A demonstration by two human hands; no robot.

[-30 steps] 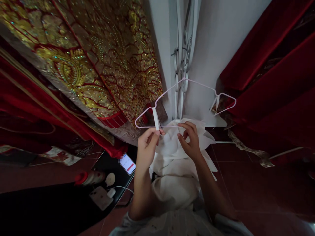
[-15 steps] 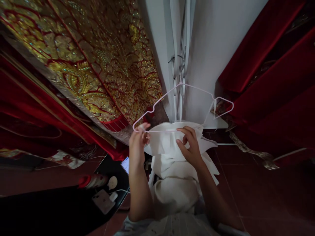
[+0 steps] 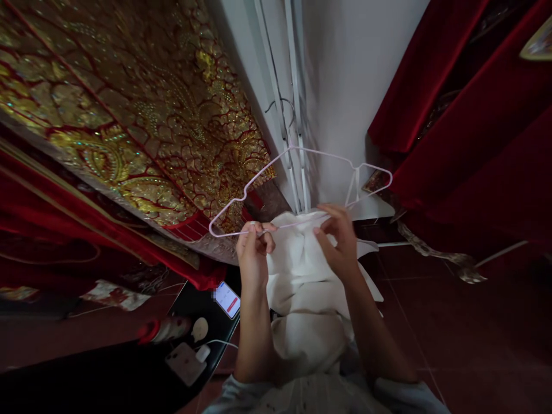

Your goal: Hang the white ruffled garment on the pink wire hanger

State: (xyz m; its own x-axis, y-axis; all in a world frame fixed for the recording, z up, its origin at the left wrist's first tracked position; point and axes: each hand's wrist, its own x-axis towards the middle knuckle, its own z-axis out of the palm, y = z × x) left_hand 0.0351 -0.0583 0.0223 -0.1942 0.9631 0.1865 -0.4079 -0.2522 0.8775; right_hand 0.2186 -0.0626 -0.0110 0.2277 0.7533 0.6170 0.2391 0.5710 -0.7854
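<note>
The pale pink, thin, stiff clothes hanger [image 3: 290,148] could tip or slip if the left hand [image 3: 254,244] let go, because I can't tell if the right hand [image 3: 340,236] is gripping it too. Its dark, curved metal hook [image 3: 294,110] is up past both hands, in front of long, pale upright rails [image 3: 295,69], and I can't tell if it is caught on anything. A thin white cloth strap [image 3: 357,183] sits in the notch beyond the right hand; it might slide off if that end dipped down. The hanger's other end pokes out to the left of the left hand, close to a shiny gold and red beaded cloth [image 3: 172,121], so a quick swing might catch on the beads. An elbow bump could also push the lit-up flat phone [image 3: 227,300], which lies just left of the left arm near the edge of a smooth black table [image 3: 192,303]. The left hand is pinched around the hanger's bottom bar, with the thumb and fingers close together. The right hand is loosely curled, its fingertips by the same bar, and there is a gap between its thumb and first finger; it is too blurry to say if it holds anything. Soft, folded white cloth [image 3: 308,299] lies below and between the two hands.
</note>
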